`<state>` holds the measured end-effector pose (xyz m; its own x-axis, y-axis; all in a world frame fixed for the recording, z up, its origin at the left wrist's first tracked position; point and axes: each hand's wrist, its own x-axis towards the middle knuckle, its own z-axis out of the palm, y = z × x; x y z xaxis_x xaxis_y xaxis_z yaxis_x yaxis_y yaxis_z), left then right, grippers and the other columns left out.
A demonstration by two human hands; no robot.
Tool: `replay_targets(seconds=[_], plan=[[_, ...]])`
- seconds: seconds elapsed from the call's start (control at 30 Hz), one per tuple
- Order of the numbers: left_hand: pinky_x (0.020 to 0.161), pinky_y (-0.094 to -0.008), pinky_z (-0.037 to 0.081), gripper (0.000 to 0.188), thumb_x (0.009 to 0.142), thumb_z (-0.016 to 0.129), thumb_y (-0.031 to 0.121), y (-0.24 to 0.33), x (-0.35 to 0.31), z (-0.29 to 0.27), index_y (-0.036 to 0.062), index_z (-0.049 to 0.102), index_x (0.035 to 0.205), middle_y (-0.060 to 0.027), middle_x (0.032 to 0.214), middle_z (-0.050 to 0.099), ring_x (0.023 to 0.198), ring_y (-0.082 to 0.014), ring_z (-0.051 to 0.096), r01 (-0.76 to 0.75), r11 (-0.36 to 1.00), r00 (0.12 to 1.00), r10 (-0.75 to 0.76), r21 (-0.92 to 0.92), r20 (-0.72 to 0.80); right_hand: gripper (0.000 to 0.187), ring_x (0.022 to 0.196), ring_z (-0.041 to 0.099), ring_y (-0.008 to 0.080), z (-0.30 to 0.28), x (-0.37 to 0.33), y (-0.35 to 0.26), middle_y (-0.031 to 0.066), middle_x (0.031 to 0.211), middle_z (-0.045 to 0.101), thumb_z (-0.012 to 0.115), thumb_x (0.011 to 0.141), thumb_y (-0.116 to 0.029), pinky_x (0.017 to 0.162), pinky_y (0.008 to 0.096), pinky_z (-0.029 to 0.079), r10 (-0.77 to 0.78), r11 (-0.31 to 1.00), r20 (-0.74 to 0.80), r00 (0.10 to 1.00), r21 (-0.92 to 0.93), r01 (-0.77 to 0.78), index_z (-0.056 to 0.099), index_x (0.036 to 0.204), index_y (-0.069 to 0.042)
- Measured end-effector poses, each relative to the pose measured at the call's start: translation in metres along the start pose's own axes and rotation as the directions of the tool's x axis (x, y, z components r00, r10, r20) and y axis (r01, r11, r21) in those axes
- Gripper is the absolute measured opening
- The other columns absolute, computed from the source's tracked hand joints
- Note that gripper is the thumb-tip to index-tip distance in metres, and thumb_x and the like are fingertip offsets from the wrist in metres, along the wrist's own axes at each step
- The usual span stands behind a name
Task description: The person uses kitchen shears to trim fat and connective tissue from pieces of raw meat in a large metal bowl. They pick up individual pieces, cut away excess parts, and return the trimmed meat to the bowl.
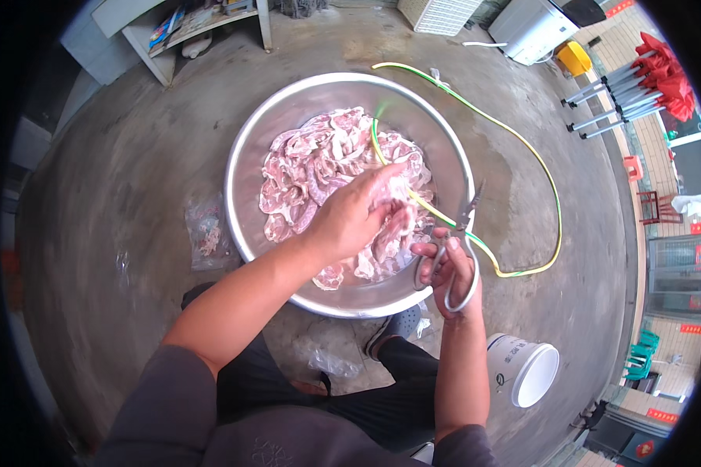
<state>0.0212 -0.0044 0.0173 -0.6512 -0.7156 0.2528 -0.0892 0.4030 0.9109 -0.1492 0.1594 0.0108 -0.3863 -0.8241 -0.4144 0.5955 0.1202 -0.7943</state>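
Observation:
A wide metal basin (237, 191) stands on the floor before me, holding many pieces of pale pink raw meat (292, 167). Over its right half, my left hand (358, 210) is closed on a piece of raw meat (397, 222) that hangs from the fingers. My right hand (452, 268) is at the basin's right rim, with fingers through the handles of metal scissors (465, 218). The blades point up and away from me, apart from the meat. A green and yellow hose (424, 206) runs over the rim into the basin, passing behind my hands.
The hose loops across the concrete floor on the right. A white bucket (533, 373) lies near my right forearm. Left of the basin is a clear plastic bag with scraps (208, 233); another crumpled bag (331, 362) lies by my feet. Folded red-topped frames (646, 82) stand far right.

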Motion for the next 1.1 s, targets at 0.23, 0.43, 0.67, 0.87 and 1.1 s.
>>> replay_targets(seconds=[0.23,0.43,0.67,0.87,1.1], plan=[[0.094,-0.0384,0.051,0.047,0.088,0.066,-0.005,0.008,-0.018,0.025,0.0055,0.054,0.133,-0.0137,0.122,0.063,0.108,-0.0308,0.064,-0.146,0.977,0.982,0.161,-0.153,0.094,0.047,0.106,0.067,0.0246,0.001,0.005,0.016,0.0120,0.118,0.066,0.071,0.093,-0.021,0.086,0.0390,0.056,0.115,0.951,0.146,0.983,0.271,-0.151,0.053,0.130,0.001],[0.079,-0.0351,0.056,0.033,0.094,0.064,0.003,0.005,-0.016,0.028,0.0074,0.056,0.125,-0.0113,0.110,0.067,0.092,-0.0245,0.070,-0.158,0.960,0.985,0.169,-0.230,0.030,0.047,0.098,0.068,0.0254,0.029,-0.007,0.008,0.0135,0.110,0.067,0.071,0.088,-0.012,0.083,0.0363,0.057,-0.029,0.966,0.124,0.992,0.258,-0.004,0.051,0.129,-0.001],[0.079,-0.0283,0.052,0.008,0.099,0.060,0.005,0.005,-0.011,0.027,0.0011,0.059,0.106,-0.0093,0.108,0.064,0.089,-0.0132,0.062,0.062,0.881,0.998,-0.044,-0.469,0.049,0.044,0.087,0.066,0.0171,0.029,-0.011,0.011,0.0101,0.102,0.066,0.067,0.087,0.000,0.075,0.0295,0.055,-0.092,0.988,0.051,0.994,0.133,0.085,0.049,0.127,-0.006],[0.094,-0.0344,0.049,0.012,0.096,0.065,0.010,0.011,-0.006,0.013,0.0022,0.066,0.104,-0.0128,0.119,0.060,0.111,-0.0221,0.060,-0.209,0.972,0.977,0.213,-0.108,0.023,0.042,0.081,0.065,0.0141,0.026,-0.012,0.008,0.0068,0.098,0.065,0.064,0.090,0.005,0.070,0.0272,0.054,-0.189,0.981,-0.001,0.982,-0.040,0.189,0.048,0.128,-0.006],[0.091,-0.0353,0.049,0.014,0.092,0.068,0.011,0.008,-0.013,0.017,0.0024,0.068,0.103,-0.0122,0.115,0.062,0.105,-0.0226,0.061,-0.315,0.949,0.947,0.312,0.032,0.070,0.039,0.081,0.062,0.0105,0.030,-0.010,0.018,0.0041,0.096,0.063,0.066,0.091,0.003,0.071,0.0246,0.052,-0.206,0.963,-0.030,0.978,-0.181,0.198,0.049,0.125,-0.005]])
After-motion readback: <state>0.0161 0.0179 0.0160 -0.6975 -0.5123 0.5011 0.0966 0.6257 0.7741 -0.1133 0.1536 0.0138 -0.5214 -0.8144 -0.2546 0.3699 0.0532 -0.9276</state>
